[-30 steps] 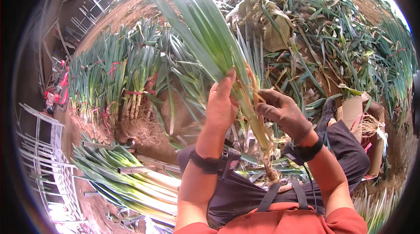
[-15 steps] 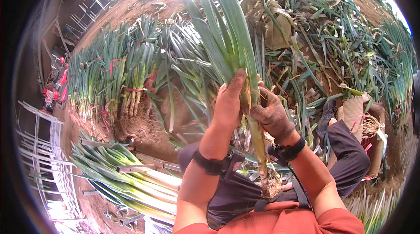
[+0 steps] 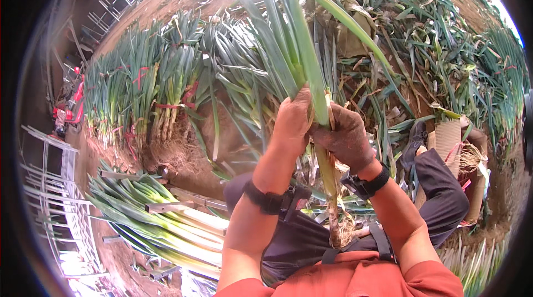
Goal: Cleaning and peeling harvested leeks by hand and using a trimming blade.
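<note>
A tall green onion (image 3: 326,177) stands upright in front of me, its roots down by my lap and its green leaves reaching up. My left hand (image 3: 293,115) is closed round the upper stalk, just under where the leaves fan out. Beside it, my right hand (image 3: 347,135), dark with soil, grips an outer leaf (image 3: 312,61) against the stalk. That leaf's upper part bends over to the right. The right fingertips are partly hidden behind the stalk and leaf.
Trimmed green onions (image 3: 183,230) lie on a metal-barred rack at my lower left. Tied bundles (image 3: 169,91) stand at the left, roots down. Stripped leaves (image 3: 422,36) heap up at the far right. A cardboard box (image 3: 446,144) sits by my right foot; white metal frames (image 3: 55,186) are far left.
Both hands stay on the green onion. My right hand has shifted its hold and closed on an outer leaf, which now splays away and bends right. The onion's top has tilted slightly.
</note>
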`<action>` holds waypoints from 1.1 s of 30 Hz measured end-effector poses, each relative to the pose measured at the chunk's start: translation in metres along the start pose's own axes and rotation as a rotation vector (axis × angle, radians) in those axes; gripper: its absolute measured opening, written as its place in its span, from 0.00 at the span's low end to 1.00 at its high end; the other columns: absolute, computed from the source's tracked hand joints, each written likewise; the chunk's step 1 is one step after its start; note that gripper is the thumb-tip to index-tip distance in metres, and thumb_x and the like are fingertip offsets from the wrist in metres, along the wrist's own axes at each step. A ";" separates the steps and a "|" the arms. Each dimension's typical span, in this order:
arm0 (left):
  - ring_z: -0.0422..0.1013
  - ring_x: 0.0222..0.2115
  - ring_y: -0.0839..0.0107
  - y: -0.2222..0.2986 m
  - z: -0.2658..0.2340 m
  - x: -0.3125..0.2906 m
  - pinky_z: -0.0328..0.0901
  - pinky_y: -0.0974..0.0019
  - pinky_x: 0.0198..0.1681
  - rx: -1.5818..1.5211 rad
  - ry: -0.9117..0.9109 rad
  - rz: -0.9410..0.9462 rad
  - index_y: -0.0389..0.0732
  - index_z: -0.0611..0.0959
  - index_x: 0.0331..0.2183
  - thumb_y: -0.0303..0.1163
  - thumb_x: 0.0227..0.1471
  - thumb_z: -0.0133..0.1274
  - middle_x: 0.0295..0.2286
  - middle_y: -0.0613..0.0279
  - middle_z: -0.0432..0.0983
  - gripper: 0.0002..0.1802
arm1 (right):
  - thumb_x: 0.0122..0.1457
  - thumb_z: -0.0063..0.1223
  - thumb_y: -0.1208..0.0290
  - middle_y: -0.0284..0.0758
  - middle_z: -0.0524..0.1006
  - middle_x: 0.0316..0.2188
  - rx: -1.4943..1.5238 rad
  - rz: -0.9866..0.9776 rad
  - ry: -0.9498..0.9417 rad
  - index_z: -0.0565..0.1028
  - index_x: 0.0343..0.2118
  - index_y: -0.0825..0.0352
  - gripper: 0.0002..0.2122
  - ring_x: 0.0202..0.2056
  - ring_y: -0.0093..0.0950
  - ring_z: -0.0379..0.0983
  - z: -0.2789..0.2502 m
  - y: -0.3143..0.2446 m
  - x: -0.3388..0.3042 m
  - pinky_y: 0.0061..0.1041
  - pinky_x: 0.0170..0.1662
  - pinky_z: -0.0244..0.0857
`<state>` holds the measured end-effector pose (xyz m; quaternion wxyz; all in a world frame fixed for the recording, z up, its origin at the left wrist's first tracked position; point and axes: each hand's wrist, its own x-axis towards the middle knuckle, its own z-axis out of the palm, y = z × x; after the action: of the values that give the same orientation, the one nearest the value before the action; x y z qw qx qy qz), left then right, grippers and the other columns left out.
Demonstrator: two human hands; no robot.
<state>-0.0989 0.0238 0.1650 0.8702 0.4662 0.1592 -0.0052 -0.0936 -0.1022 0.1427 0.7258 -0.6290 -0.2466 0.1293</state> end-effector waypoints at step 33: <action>0.70 0.39 0.57 0.011 -0.013 0.004 0.64 0.58 0.45 -0.212 -0.081 0.276 0.39 0.70 0.38 0.27 0.48 0.52 0.39 0.52 0.71 0.13 | 0.49 0.57 0.73 0.41 0.76 0.31 -0.177 0.107 0.090 0.74 0.36 0.74 0.12 0.32 0.28 0.72 0.006 -0.020 -0.011 0.24 0.37 0.65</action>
<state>-0.0971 0.0407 0.1662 0.9127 0.3885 0.0583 0.1126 -0.1086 -0.1064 0.1602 0.6697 -0.7082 -0.1902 0.1172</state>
